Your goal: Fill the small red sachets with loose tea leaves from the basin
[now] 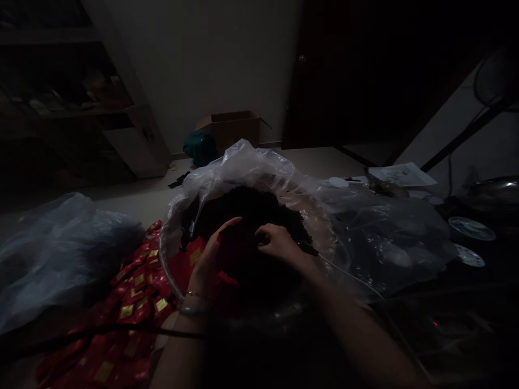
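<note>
My left hand (207,258) reaches over a round tub lined with clear plastic (172,270); its visible fingers are stretched out. Dark red material (227,283) lies beside its palm, too dim to tell whether the hand touches it. Opposite it, my right hand (278,243) is closed, fingers curled into a pinch above dark, crumbly material (251,202) heaped in the tub. Whatever the right fingers pinch is hidden. A red packet with a gold label (195,253) rests inside the tub, next to my left hand.
Many red packets with gold labels (140,281) are piled left of the tub, beside a clear plastic bag (60,248). More plastic sheeting (389,243) spreads on the right. A white cable (351,274) runs from a small device at my right wrist. An open cardboard box (237,129) stands behind.
</note>
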A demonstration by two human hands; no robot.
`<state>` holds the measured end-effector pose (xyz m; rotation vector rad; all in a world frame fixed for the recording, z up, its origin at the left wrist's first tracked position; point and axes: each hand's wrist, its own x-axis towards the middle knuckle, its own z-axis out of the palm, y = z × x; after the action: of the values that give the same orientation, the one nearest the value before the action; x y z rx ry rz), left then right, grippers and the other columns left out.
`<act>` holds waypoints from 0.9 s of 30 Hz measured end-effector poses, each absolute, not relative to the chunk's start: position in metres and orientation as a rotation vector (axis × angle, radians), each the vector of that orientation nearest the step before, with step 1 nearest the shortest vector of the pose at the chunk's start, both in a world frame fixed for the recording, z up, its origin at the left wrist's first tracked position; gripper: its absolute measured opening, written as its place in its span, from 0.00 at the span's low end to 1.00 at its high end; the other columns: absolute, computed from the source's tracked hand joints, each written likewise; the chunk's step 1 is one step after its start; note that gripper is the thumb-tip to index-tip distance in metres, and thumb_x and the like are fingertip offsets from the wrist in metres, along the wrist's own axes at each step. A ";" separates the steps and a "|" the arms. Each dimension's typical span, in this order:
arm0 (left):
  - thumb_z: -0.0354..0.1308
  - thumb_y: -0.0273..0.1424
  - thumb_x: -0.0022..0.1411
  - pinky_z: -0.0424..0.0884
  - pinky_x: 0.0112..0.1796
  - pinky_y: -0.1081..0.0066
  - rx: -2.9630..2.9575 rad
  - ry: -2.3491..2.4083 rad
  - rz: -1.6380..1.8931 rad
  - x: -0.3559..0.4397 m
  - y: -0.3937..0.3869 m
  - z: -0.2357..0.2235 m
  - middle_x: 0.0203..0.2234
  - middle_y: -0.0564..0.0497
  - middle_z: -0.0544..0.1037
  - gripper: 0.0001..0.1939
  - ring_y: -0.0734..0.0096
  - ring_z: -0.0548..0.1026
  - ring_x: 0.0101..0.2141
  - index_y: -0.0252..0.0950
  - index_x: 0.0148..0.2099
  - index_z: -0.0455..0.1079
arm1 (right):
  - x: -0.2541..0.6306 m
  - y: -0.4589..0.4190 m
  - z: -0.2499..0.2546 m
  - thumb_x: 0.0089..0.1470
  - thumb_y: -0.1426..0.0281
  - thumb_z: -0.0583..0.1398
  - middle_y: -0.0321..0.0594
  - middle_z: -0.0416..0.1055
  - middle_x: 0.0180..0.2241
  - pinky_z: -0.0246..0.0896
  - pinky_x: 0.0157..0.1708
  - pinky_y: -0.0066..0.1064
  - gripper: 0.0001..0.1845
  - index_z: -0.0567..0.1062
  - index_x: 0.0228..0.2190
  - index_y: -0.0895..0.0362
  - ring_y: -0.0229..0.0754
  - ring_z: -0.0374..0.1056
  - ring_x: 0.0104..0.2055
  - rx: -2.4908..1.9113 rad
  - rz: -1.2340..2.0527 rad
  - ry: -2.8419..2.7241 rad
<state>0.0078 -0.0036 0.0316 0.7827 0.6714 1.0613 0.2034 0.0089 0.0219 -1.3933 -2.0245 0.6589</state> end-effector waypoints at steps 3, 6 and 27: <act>0.63 0.43 0.51 0.68 0.46 0.66 0.810 0.723 1.100 0.013 0.002 0.022 0.47 0.44 0.76 0.28 0.58 0.73 0.46 0.35 0.52 0.70 | 0.217 0.014 0.030 0.40 0.76 0.62 0.36 0.73 0.30 0.64 0.32 0.29 0.13 0.76 0.33 0.58 0.39 0.69 0.31 -1.366 0.756 -1.699; 0.62 0.41 0.53 0.68 0.45 0.66 0.821 0.860 1.045 0.021 0.010 0.009 0.43 0.46 0.78 0.22 0.61 0.74 0.42 0.36 0.48 0.72 | 0.220 0.011 0.037 0.40 0.74 0.61 0.36 0.74 0.30 0.66 0.29 0.29 0.15 0.76 0.35 0.58 0.39 0.70 0.30 -1.299 0.839 -1.478; 0.57 0.53 0.52 0.73 0.37 0.66 0.499 0.752 0.967 0.028 0.002 0.015 0.34 0.43 0.79 0.31 0.61 0.77 0.33 0.31 0.47 0.72 | 0.206 -0.004 0.048 0.52 0.70 0.58 0.43 0.70 0.48 0.62 0.49 0.37 0.17 0.73 0.45 0.54 0.44 0.66 0.51 -0.975 0.680 -1.782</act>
<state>0.0281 0.0019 0.0146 0.4990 0.7521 0.9670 0.2063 -0.0037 0.0481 -0.9749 -1.7822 0.6795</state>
